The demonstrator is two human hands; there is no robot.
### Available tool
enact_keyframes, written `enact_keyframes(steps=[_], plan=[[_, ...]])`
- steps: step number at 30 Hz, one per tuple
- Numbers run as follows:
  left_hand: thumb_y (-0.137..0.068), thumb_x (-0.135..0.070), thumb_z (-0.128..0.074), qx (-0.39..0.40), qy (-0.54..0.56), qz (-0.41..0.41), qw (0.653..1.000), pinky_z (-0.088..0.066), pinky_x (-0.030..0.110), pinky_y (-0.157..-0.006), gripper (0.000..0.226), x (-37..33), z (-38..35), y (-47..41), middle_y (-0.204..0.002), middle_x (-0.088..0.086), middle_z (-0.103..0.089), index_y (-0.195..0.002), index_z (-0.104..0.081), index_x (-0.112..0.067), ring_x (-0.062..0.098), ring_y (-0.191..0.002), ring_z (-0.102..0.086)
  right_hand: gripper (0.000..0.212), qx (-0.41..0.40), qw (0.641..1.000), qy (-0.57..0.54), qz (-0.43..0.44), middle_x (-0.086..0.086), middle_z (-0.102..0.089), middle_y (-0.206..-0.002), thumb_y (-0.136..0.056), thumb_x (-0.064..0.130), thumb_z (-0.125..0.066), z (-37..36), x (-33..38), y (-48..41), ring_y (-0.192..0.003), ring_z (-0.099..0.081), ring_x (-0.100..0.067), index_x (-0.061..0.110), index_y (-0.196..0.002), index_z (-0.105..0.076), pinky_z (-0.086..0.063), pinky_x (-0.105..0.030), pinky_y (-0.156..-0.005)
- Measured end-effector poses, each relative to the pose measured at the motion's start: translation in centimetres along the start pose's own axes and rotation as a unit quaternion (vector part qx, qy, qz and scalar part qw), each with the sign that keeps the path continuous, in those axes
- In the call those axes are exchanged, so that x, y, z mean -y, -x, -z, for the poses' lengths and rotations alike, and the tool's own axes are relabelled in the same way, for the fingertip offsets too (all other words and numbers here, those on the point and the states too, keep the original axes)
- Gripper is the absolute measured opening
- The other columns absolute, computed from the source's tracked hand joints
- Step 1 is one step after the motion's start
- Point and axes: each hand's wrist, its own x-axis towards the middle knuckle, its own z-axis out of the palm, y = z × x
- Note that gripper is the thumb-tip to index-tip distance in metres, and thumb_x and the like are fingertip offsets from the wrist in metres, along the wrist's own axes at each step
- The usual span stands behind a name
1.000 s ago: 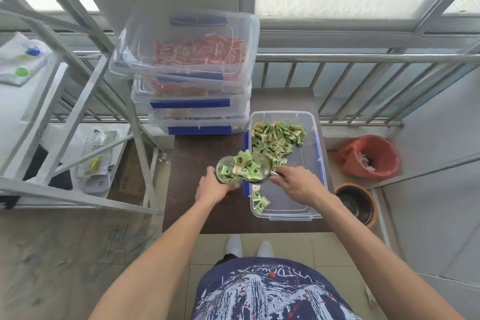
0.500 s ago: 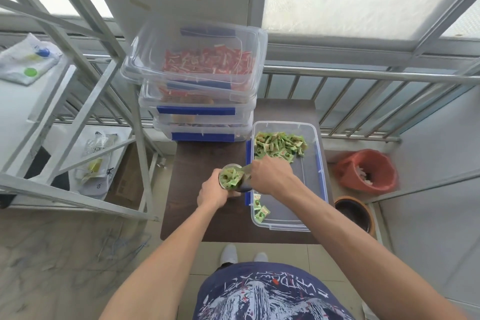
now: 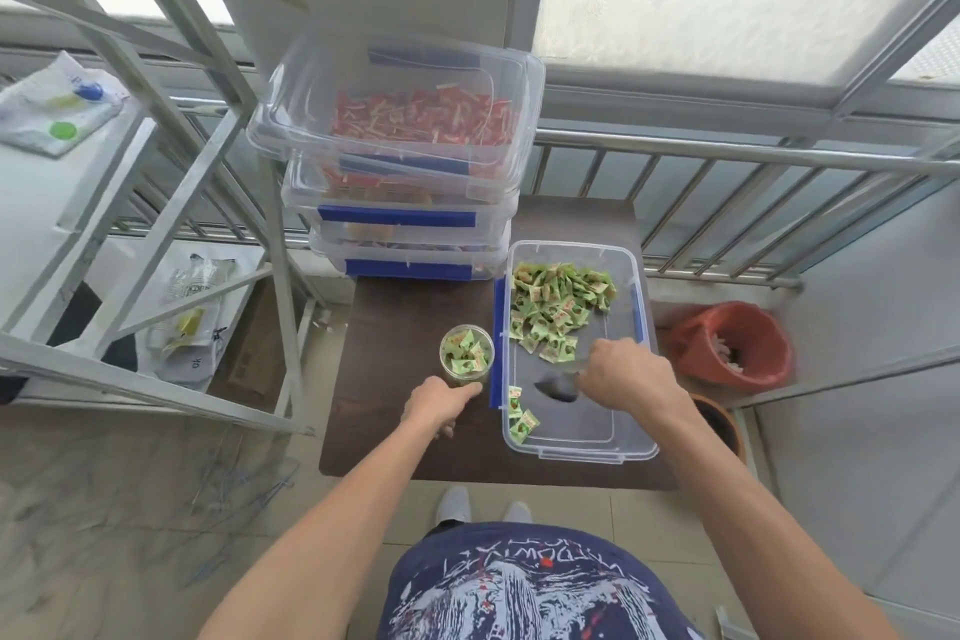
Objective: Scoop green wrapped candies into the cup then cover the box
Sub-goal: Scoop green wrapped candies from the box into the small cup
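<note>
A clear cup (image 3: 466, 355) full of green wrapped candies stands on the dark table (image 3: 395, 327), just left of the open clear box (image 3: 576, 442). My left hand (image 3: 436, 405) wraps the cup's near side. A pile of green candies (image 3: 556, 307) lies at the box's far end, and a few loose green candies (image 3: 519, 413) rest at its near left corner. My right hand (image 3: 626, 374) is inside the box, gripping a metal scoop (image 3: 558, 386) that looks blurred and sits low over the box floor.
Three stacked clear boxes (image 3: 410, 203) with blue latches, holding red candies, stand at the table's far left. A metal rack (image 3: 156, 203) is on the left. An orange bucket (image 3: 737, 343) and a dark pot (image 3: 719, 424) sit on the floor to the right.
My right hand has moved the scoop off the cup and down into the box. The cup now holds the candies that were in the scoop.
</note>
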Motion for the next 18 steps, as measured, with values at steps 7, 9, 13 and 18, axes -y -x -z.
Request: enact_keyframes(steps=[7, 9, 13, 18], plan=[[-0.104, -0.054, -0.049, 0.154, 0.042, -0.062, 0.985, -0.056, 0.035, -0.075, 0.047, -1.7, -2.7, 0.8, -0.105, 0.013, -0.076, -0.114, -0.062, -0.010, 0.024, -0.084, -0.076, 0.043, 0.089, 0.995, 0.030, -0.019, -0.010, -0.061, -0.135, -0.095, 0.024, -0.049, -5.4, -0.3, -2.8, -0.120, -0.061, -0.031, 0.014, -0.136, -0.056, -0.044, -0.038, -0.089], [-0.108, -0.037, -0.047, 0.125, 0.022, -0.097, 0.987, -0.057, 0.033, -0.069, 0.035, -2.1, -3.3, 0.8, -0.099, 0.015, -0.077, -0.111, -0.062, -0.006, 0.022, -0.076, -0.075, 0.043, 0.096, 0.995, 0.035, -0.013, -0.009, -0.062, -0.134, -0.095, 0.027, -0.050, -6.3, 0.1, -3.3, -0.119, -0.062, -0.030, 0.015, -0.136, -0.056, -0.041, -0.037, -0.084], [-0.111, -0.025, -0.042, 0.125, 0.028, -0.098, 0.987, -0.059, 0.030, -0.062, 0.034, -1.5, -4.0, 0.2, -0.092, 0.015, -0.077, -0.112, -0.065, -0.001, 0.024, -0.077, -0.078, 0.044, 0.077, 0.997, 0.021, 0.003, -0.010, -0.063, -0.133, -0.095, 0.033, -0.055, -7.4, 0.8, -3.7, -0.120, -0.062, -0.031, 0.013, -0.135, -0.057, -0.046, -0.038, -0.090], [-0.112, -0.029, -0.037, 0.145, 0.058, -0.103, 0.982, -0.062, 0.033, -0.064, 0.035, -0.5, -4.6, -0.3, -0.089, 0.015, -0.078, -0.108, -0.062, -0.004, 0.028, -0.083, -0.080, 0.038, 0.026, 1.000, 0.007, 0.013, -0.012, -0.068, -0.126, -0.096, 0.028, -0.058, -8.8, 1.4, -3.3, -0.115, -0.066, -0.033, 0.012, -0.129, -0.062, -0.052, -0.039, -0.090]])
